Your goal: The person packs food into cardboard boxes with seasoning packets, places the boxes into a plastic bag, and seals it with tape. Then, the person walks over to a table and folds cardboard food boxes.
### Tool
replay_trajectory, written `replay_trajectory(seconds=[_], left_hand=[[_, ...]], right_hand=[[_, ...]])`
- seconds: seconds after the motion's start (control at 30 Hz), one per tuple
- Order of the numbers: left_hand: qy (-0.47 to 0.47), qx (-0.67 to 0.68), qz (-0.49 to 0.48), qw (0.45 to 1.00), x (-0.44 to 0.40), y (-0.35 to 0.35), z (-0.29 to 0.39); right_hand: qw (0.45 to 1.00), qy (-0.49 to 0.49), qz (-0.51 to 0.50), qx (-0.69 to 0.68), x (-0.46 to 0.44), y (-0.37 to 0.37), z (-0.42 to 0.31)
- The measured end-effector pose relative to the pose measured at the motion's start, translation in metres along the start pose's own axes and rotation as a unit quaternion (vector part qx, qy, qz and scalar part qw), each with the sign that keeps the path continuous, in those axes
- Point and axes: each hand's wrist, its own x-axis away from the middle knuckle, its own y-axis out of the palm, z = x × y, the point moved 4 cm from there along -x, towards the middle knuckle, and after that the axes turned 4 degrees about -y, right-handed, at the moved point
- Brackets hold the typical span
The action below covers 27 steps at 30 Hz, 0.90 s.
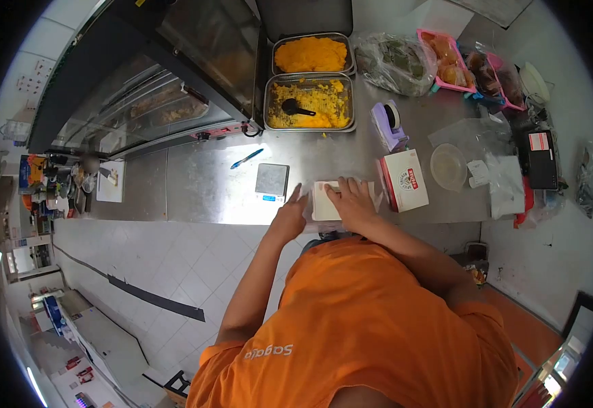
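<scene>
My right hand [352, 205] lies with fingers spread on a cream-coloured flat carton [325, 203] at the counter's front edge. It covers part of the carton's top. Left of the carton, my left hand [287, 219] has a finger stretched out, beside a small digital scale [271, 179] with a lit blue display. I cannot make out anything held in it. A white and red printed box [406, 180] stands just to the right of the carton.
On the steel counter [201, 183] lie a blue pen [247, 158], a purple tape dispenser [390, 127] and a clear round tub [449, 167]. Behind are two trays of yellow-orange food [310, 54], one with a black scoop [296, 107]. A glass display cabinet [208, 47] rises at left.
</scene>
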Motion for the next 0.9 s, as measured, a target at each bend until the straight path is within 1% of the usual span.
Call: replay_trajectory(seconds=[0.03, 0.13, 0.17, 0.23, 0.27, 0.3, 0.33, 0.37, 0.43, 0.5, 0.53, 0.57, 0.6, 0.67, 0.7, 0.8, 0.9], left_hand=[[-0.012, -0.002, -0.038, 0.999, 0.002, -0.002, 0.010], [0.080, 0.028, 0.130, 0.988, 0.006, -0.024, 0.048], [0.061, 0.042, 0.161, 0.984, 0.005, -0.032, 0.056], [0.068, 0.046, 0.158, 0.984, 0.001, -0.035, 0.047], [0.072, 0.050, 0.158, 0.984, 0.000, -0.036, 0.042], [0.050, 0.051, 0.116, 0.991, 0.007, -0.046, 0.055], [0.047, 0.084, 0.107, 0.990, 0.005, -0.042, 0.055], [0.043, 0.117, 0.094, 0.988, 0.006, -0.036, 0.054], [-0.022, 0.177, 0.070, 0.981, 0.008, -0.043, 0.065], [-0.097, 0.242, 0.055, 0.964, 0.015, -0.061, 0.084], [-0.064, 0.206, 0.076, 0.974, 0.015, -0.060, 0.078], [-0.031, 0.167, 0.100, 0.980, 0.016, -0.060, 0.073], [-0.001, 0.128, 0.126, 0.984, 0.018, -0.064, 0.075], [0.025, 0.060, 0.127, 0.990, 0.021, -0.071, 0.080], [0.025, 0.056, 0.117, 0.991, 0.021, -0.069, 0.082], [0.026, 0.053, 0.106, 0.993, 0.024, -0.071, 0.085], [0.031, 0.026, 0.102, 0.994, 0.027, -0.073, 0.077]], right_hand=[[0.999, 0.006, 0.031, 0.018, -0.001, 0.003, 0.000], [0.993, -0.016, 0.113, 0.009, -0.005, 0.021, -0.002], [0.994, -0.016, 0.110, 0.014, -0.002, 0.020, 0.002], [0.994, -0.011, 0.109, 0.027, 0.002, -0.010, 0.012], [0.990, 0.047, 0.131, -0.010, 0.008, -0.028, 0.019], [0.982, 0.102, 0.152, -0.046, 0.016, -0.047, 0.026], [0.970, 0.154, 0.171, -0.082, 0.021, -0.056, 0.034], [0.963, 0.185, 0.167, -0.102, 0.024, -0.054, 0.041], [0.944, 0.250, 0.160, -0.142, 0.025, -0.048, 0.058], [0.887, 0.305, 0.231, -0.259, 0.029, -0.042, 0.099], [0.851, 0.329, 0.262, -0.315, 0.036, -0.044, 0.119], [0.881, 0.366, 0.225, -0.200, 0.046, -0.048, 0.135], [0.900, 0.383, 0.155, -0.141, 0.053, -0.044, 0.140], [0.911, 0.411, 0.018, -0.022, 0.065, -0.030, 0.148], [0.904, 0.421, -0.042, -0.069, 0.066, -0.023, 0.151], [0.900, 0.416, -0.044, -0.123, 0.068, -0.031, 0.159], [0.943, 0.300, 0.040, -0.138, 0.069, -0.113, 0.135]])
